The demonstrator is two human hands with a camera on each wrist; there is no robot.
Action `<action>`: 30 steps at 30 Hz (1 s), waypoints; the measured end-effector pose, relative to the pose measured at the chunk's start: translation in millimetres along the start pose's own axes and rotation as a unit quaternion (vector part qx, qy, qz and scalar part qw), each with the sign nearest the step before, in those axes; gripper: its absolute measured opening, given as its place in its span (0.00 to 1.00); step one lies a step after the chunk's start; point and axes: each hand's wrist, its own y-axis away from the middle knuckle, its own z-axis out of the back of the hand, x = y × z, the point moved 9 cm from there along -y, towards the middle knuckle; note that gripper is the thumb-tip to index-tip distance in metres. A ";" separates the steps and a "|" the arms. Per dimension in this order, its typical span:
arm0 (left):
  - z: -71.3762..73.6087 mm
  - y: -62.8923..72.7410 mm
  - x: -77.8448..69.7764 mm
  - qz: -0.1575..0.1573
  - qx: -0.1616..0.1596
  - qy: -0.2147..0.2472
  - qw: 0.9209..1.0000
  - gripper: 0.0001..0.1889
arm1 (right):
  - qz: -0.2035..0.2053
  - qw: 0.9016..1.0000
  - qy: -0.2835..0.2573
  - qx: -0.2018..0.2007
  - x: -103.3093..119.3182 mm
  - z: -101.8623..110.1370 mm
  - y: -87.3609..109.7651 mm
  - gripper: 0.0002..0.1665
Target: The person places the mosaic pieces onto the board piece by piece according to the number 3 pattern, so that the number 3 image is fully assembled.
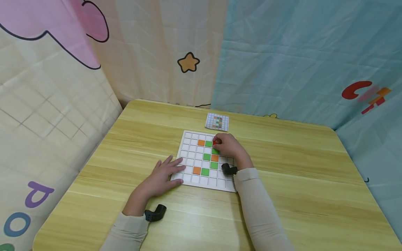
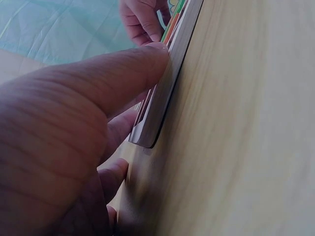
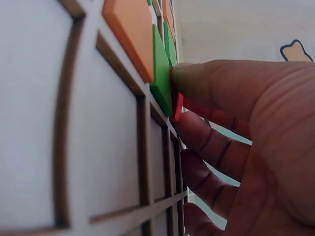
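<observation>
A white grid board lies on the table with several orange and green square tiles in its cells. My right hand is over the upper right part of the board, pinching a red tile between thumb and fingers. That tile is right at the cell beyond a green tile, whose column also has an orange tile nearer me. With fingers spread, my left hand rests at the board's near left edge. Its thumb lies on the rim in the left wrist view, and some fingertips reach the tabletop.
Behind the board lies a small card printed with a coloured grid pattern. The wooden table extends on both sides, with printed curtains hanging along its back and left side. A black wrist camera overhangs the board's right side.
</observation>
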 end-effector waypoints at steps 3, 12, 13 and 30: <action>0.6 0.4 -0.3 0.002 0.001 -0.001 1.000 0.28 | -0.004 1.000 0.001 -0.001 -1.3 -0.7 -0.8 0.07; 0.6 0.0 -1.1 0.001 -0.001 -0.001 1.000 0.27 | -0.007 1.000 -0.014 -0.005 -0.5 -0.1 1.3 0.08; 0.4 0.0 -1.0 0.001 -0.001 -0.001 1.000 0.27 | -0.007 1.000 -0.015 -0.005 -0.7 0.2 1.5 0.08; 0.0 -0.7 0.7 0.005 0.000 0.003 1.000 0.27 | -0.001 1.000 -0.015 -0.012 -2.6 0.8 1.9 0.08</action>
